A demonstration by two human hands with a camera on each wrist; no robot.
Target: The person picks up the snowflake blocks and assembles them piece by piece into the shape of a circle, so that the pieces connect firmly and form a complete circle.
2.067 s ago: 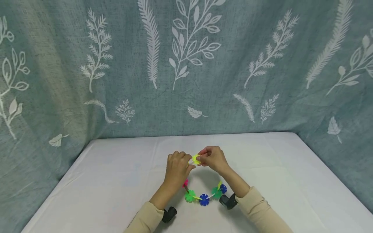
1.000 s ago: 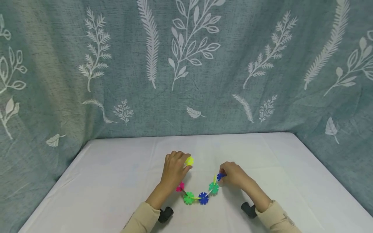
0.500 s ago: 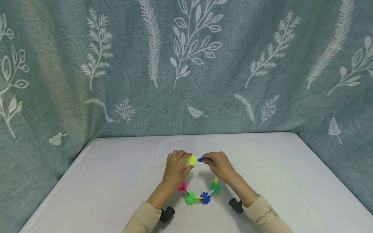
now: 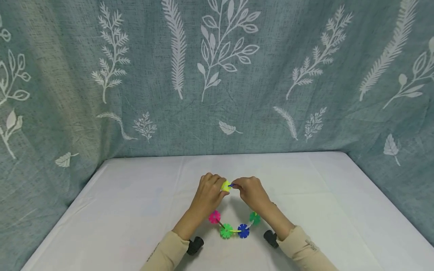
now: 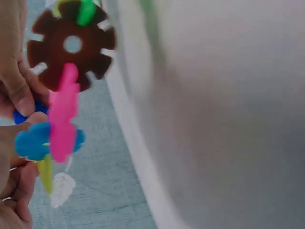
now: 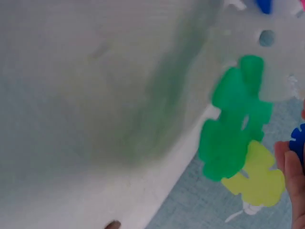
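Plastic interlocking flower discs with notched rims form a looped chain between my hands. My left hand [image 4: 207, 192] pinches a yellow disc [image 4: 225, 186]; my right hand [image 4: 253, 192] pinches a dark blue disc [image 6: 298, 140] against it. The two discs meet edge to edge; whether they are slotted together I cannot tell. Below hang a pink disc [image 4: 214, 217], a light green disc [image 4: 226, 231], a blue disc [image 4: 243, 231] and a darker green disc [image 4: 254, 217]. The left wrist view shows a brown disc [image 5: 71, 45] and a light blue disc [image 5: 33, 142] among them.
A white cloth covers the table [image 4: 135, 210]. Behind its far edge hangs a grey-green curtain [image 4: 257, 128] with white leaf prints. Black wrist cameras sit below the left sleeve [image 4: 168, 250] and the right sleeve [image 4: 301, 244].
My right hand left the yellow disc, moved down right to the chain's blue end disc, then brought it up to the yellow one. My left hand stayed nearly in place.
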